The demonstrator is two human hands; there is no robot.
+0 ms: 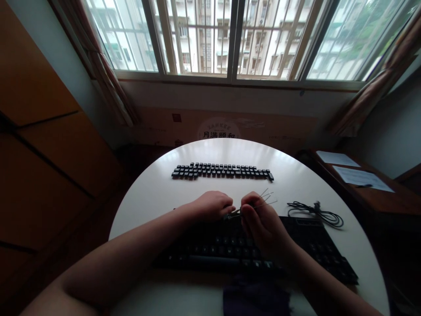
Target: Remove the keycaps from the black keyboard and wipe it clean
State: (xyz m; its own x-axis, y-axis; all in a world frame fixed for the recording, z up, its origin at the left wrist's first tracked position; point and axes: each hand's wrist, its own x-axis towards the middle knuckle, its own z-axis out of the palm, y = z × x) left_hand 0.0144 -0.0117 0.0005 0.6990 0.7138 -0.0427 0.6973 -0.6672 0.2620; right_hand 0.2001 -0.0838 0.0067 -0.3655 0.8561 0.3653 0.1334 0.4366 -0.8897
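A black keyboard (296, 245) lies on a round white table (154, 193) in front of me. My right hand (263, 226) is closed on a thin wire keycap puller (266, 198), its wire prongs sticking out to the upper right. My left hand (212, 205) is curled at the keyboard's back edge, its fingertips pinched against the other end of the tool; what lies under them is hidden. Farther back, removed black keycaps (222, 170) are laid out in neat rows.
A coiled black cable (317, 211) lies right of the hands. A dark purple cloth (256, 300) sits at the table's near edge. A side desk with papers (360, 177) stands at the right, a wooden cabinet (42, 158) at the left, a barred window (230, 39) ahead.
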